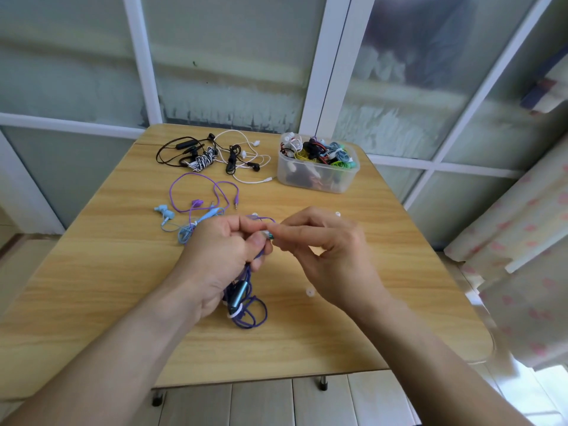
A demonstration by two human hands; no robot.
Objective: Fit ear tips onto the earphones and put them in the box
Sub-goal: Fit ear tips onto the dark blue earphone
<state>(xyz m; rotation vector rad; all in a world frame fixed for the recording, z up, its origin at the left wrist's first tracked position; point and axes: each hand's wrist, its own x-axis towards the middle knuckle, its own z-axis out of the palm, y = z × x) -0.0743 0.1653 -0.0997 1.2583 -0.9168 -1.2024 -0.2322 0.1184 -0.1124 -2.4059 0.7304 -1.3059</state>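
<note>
My left hand (221, 256) grips a dark purple earphone set (246, 305) above the middle of the table; its coiled cable and teal remote hang below the palm. The teal earbud (269, 235) sticks out between my left thumb and forefinger. My right hand (325, 250) pinches at that earbud's tip with thumb and forefinger; whether an ear tip sits between them is hidden. Loose white ear tips lie on the table, one (310, 292) below my right hand, another (337, 214) beyond it. The clear plastic box (316, 176) stands at the far right, full of coiled earphones.
A light purple earphone (203, 192) and a light blue one (172, 216) lie left of my hands. Black, zebra-striped and white earphones (215, 155) are tangled at the table's (123, 290) far edge. A curtain (522, 241) hangs at the right, frosted windows behind.
</note>
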